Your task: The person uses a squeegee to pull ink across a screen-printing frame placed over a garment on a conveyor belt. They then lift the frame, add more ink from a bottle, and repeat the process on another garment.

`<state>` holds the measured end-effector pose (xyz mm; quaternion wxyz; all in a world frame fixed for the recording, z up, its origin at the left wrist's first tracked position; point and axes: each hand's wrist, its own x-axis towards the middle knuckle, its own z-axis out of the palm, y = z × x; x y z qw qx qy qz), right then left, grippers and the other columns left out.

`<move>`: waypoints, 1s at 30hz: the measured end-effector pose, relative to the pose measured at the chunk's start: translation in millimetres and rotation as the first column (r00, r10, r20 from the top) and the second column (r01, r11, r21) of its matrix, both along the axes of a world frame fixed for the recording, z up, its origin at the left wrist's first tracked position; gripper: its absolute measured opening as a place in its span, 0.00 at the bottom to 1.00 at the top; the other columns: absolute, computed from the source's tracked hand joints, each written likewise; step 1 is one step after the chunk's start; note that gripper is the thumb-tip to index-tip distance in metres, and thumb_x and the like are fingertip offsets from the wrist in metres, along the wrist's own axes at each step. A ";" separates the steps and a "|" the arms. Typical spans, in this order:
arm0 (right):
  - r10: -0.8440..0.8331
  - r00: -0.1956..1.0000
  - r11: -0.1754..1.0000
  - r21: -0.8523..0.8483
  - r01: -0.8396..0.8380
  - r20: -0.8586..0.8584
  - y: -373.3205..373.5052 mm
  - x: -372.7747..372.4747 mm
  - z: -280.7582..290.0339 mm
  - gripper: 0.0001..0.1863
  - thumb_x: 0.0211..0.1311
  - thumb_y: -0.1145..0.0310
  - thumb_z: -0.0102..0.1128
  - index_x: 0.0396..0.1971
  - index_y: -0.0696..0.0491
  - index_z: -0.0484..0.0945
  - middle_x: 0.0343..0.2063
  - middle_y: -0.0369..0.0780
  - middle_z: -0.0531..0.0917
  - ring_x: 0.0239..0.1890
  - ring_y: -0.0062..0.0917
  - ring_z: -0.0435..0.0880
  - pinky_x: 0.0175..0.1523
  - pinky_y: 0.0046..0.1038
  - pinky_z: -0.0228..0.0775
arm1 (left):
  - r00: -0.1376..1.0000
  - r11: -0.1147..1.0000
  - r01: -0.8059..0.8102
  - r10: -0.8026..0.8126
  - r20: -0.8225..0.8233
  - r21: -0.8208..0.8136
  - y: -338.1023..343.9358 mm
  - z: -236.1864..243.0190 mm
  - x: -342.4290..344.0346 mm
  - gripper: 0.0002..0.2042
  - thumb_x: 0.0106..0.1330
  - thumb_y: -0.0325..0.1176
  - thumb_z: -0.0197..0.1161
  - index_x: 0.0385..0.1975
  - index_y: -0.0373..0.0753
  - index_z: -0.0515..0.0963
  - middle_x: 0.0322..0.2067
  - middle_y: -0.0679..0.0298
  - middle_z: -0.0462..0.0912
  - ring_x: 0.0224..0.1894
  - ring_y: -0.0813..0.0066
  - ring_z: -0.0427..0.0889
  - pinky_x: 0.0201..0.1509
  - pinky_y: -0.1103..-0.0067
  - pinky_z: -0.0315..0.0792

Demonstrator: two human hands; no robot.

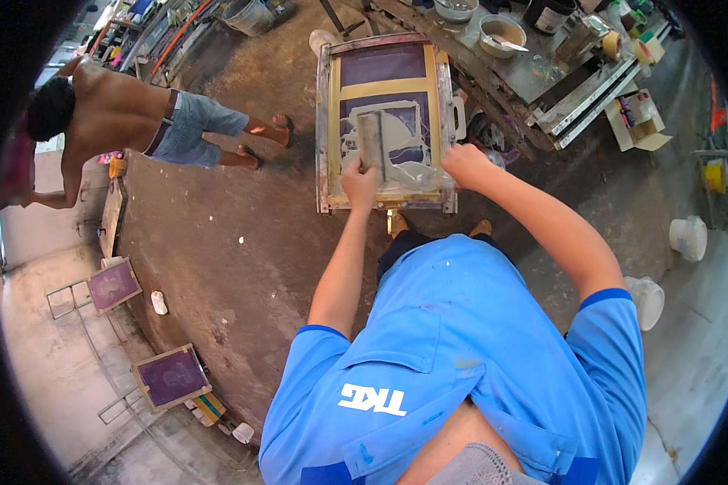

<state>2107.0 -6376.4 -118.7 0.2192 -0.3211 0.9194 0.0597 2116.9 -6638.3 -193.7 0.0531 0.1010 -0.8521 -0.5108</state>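
In front of me a screen printing frame [324, 121] with purple mesh rests on a stand, yellow tape running along its inner edges. Pale grey ink [408, 174] is smeared across the lower mesh. Closed around the near end of a squeegee [373, 139] is my left hand [359, 186]; the tool lies lengthwise over the inked area. My right hand [467, 166] is closed at the right rail of the frame, low down. Whatever its fingers hold is hidden from this view.
A workbench [534, 77] at the upper right carries a bowl of ink [501, 35] and tape rolls. An open carton [639, 121] stands beside it. Another person [121, 113] bends over at the left. More purple screens [170, 378] lean by the left wall; white buckets [688, 238] stand right.
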 end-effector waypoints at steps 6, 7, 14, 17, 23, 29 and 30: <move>0.063 0.996 0.997 -0.041 -0.065 -0.059 -62.7 -29.7 8.3 0.10 0.38 0.69 0.77 0.23 0.54 0.86 0.29 0.44 0.87 0.35 0.37 0.89 0.39 0.35 0.81 | 0.995 0.991 -0.096 0.093 -0.035 -0.091 -61.7 15.1 -1.2 0.16 0.55 0.31 0.69 0.44 0.34 0.83 0.19 0.61 0.78 0.21 0.75 0.73 0.29 0.75 0.69; 0.057 0.996 0.997 -0.042 -0.060 -0.062 -71.7 -32.5 9.8 0.09 0.39 0.70 0.77 0.24 0.54 0.86 0.29 0.44 0.87 0.35 0.37 0.88 0.39 0.35 0.81 | 0.990 0.991 -0.121 0.117 -0.077 -0.052 -67.2 13.7 0.0 0.18 0.55 0.32 0.69 0.46 0.35 0.83 0.19 0.60 0.79 0.21 0.75 0.74 0.30 0.75 0.70; 0.031 0.999 0.999 0.017 -0.031 -0.016 -92.5 -36.9 9.1 0.05 0.49 0.72 0.70 0.28 0.51 0.86 0.33 0.39 0.87 0.39 0.35 0.88 0.40 0.35 0.80 | 0.997 0.991 -0.073 0.075 0.006 -0.115 -100.5 1.5 -3.2 0.18 0.55 0.33 0.69 0.46 0.36 0.83 0.21 0.56 0.82 0.23 0.67 0.79 0.32 0.72 0.72; -0.010 0.998 0.998 -0.057 0.007 -0.061 -56.1 -21.6 0.4 0.12 0.47 0.68 0.74 0.34 0.51 0.85 0.36 0.39 0.84 0.43 0.35 0.85 0.43 0.35 0.79 | 0.999 0.984 -0.028 0.032 0.019 -0.174 -95.7 -3.5 -7.0 0.16 0.55 0.34 0.68 0.43 0.35 0.83 0.22 0.54 0.83 0.24 0.59 0.80 0.33 0.69 0.73; -0.396 0.918 0.795 -0.499 0.345 0.005 32.6 25.4 -2.5 0.30 0.44 0.61 0.78 0.51 0.49 0.81 0.44 0.41 0.75 0.51 0.38 0.77 0.53 0.40 0.71 | 0.992 0.995 0.048 -0.036 0.124 -0.092 -19.1 -13.7 -9.3 0.12 0.56 0.34 0.68 0.37 0.34 0.84 0.22 0.52 0.83 0.25 0.58 0.82 0.33 0.68 0.73; -0.711 0.697 0.308 -0.850 0.428 0.094 67.8 43.0 33.9 0.31 0.50 0.62 0.78 0.54 0.56 0.76 0.44 0.40 0.76 0.49 0.32 0.77 0.56 0.32 0.68 | 0.991 0.981 0.106 -0.118 0.068 0.162 55.6 -18.1 -2.6 0.14 0.56 0.37 0.70 0.35 0.33 0.83 0.19 0.61 0.75 0.23 0.74 0.72 0.29 0.74 0.67; -0.735 0.664 0.224 -0.874 0.432 0.140 74.9 38.9 42.5 0.32 0.52 0.61 0.77 0.56 0.55 0.75 0.46 0.39 0.77 0.49 0.32 0.77 0.57 0.33 0.67 | 0.988 0.976 0.124 -0.139 0.069 0.181 59.3 -21.4 0.6 0.14 0.56 0.37 0.71 0.35 0.33 0.83 0.19 0.62 0.75 0.23 0.75 0.72 0.29 0.74 0.66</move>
